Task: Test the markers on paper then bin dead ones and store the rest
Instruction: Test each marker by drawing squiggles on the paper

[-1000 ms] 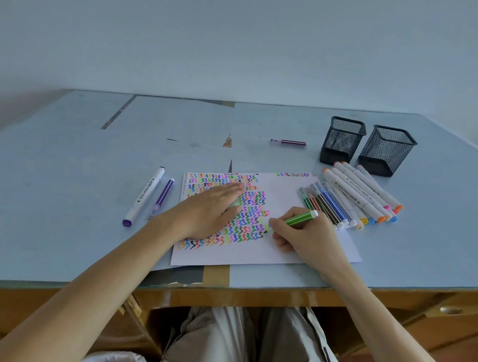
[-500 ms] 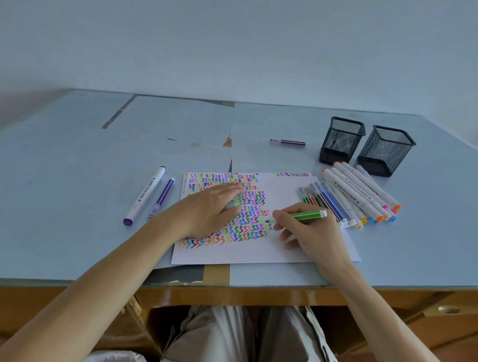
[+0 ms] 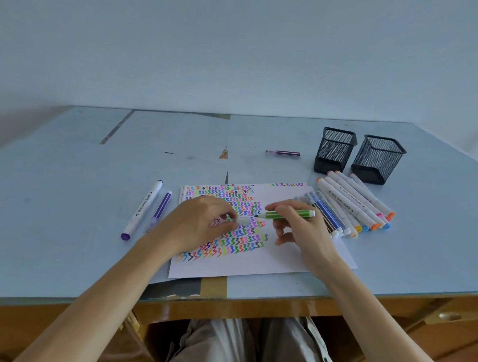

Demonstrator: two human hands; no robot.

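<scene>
A white sheet of paper (image 3: 280, 262) covered in coloured zigzag marks lies at the table's front middle. My right hand (image 3: 299, 228) pinches a green striped marker (image 3: 288, 214) above the paper, its bare tip pointing left. My left hand (image 3: 202, 223) holds the marker's pale cap (image 3: 242, 221) between thumb and fingers, a short gap from the tip. A row of several markers (image 3: 352, 209) lies right of the paper. Two purple markers (image 3: 150, 206) lie to its left.
Two black mesh pen cups (image 3: 335, 151) (image 3: 377, 160) stand at the back right. A lone purple striped marker (image 3: 285, 153) lies behind the paper. The table's front edge (image 3: 226, 299) runs just below the sheet, with my knees under it.
My right hand lifted the green marker off the paper and turned it level. My left hand, flat on the sheet before, curled and now holds the cap near the tip.
</scene>
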